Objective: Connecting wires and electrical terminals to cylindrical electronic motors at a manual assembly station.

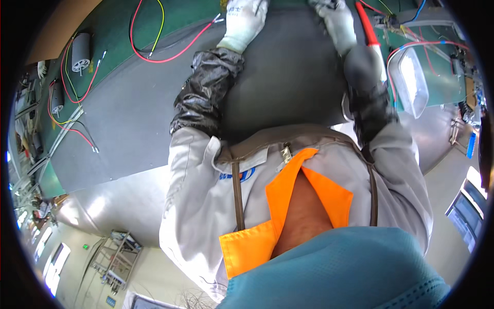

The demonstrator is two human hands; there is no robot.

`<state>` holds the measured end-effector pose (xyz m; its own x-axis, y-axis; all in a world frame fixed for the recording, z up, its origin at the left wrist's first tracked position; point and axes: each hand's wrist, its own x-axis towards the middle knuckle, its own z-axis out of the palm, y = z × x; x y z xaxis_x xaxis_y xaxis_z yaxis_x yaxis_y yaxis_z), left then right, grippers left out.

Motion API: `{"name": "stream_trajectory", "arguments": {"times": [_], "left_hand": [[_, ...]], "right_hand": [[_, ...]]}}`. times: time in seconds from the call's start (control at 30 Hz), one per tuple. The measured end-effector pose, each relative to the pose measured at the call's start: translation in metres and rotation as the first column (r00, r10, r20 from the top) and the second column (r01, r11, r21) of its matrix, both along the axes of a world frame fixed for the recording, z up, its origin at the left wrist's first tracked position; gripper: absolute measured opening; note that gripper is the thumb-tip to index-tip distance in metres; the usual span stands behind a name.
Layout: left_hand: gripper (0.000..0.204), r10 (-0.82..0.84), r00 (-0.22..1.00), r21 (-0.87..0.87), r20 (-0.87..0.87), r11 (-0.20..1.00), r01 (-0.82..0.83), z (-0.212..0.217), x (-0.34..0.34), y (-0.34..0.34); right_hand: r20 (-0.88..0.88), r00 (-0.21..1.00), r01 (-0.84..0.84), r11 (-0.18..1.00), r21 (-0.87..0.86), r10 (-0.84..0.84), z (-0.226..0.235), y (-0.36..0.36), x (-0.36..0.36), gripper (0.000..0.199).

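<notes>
Closest to the camera is a blue face mask point(355, 273), then an orange collar point(280, 216) and a light grey work jacket point(198, 206) with a small blue badge point(237, 176) on the chest, well below the hands. Shiny black sleeve covers point(206, 95) wrap both forearms. Further up, the left hand point(244, 23) in a white knit glove rests on a dark grey rubber mat point(288, 77), fingers partly cut off by the top edge, so I cannot tell if it is open or holding something. The right hand point(337, 23), also in a white glove, sits near the top too, and its grip is hidden as well. Just beside the right hand lies a red tool handle point(368, 26). Right of that arm is a clear plastic cover point(411, 82) with red and blue wires point(437, 46) around it. Left of the left hand, a long red wire point(164, 56) loops over the green table point(113, 31), and farther left stand two small grey round motors point(80, 51). I think a sleeve could snag the loose wires and pull parts off the table.
</notes>
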<state>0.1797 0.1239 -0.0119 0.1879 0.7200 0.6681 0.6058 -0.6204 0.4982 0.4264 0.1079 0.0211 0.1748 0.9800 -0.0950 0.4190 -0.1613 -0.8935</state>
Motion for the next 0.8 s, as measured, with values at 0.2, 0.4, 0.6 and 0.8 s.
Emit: {"name": "stream_trajectory", "arguments": {"times": [0.2, 0.4, 0.6, 0.8], "left_hand": [[0.064, -0.256, 0.963, -0.027, 0.079, 0.965, 0.259, 0.028, 0.000, -0.082], [0.069, -0.130, 0.982, -0.262, 0.134, 0.951, 0.161, 0.024, -0.032, -0.167], [0.057, -0.009, 0.999, -0.833, 0.030, 0.553, 0.031, 0.058, -0.088, -0.169], [0.046, -0.183, 0.982, -0.959, -0.039, 0.283, 0.015, 0.058, -0.103, -0.128]], "right_hand": [[0.029, 0.836, -0.547, 0.836, -0.052, 0.549, 0.029, -0.186, -0.030, 0.064], [0.839, 0.492, -0.740, 0.621, 0.260, 0.235, 0.041, -0.144, -0.045, 0.058], [0.092, 0.648, -0.687, 0.633, -0.357, 0.756, 0.164, -0.114, -0.066, 0.024], [-0.008, -0.292, -0.956, -0.292, 0.033, 0.956, 0.066, -0.186, -0.202, 0.031]]}}
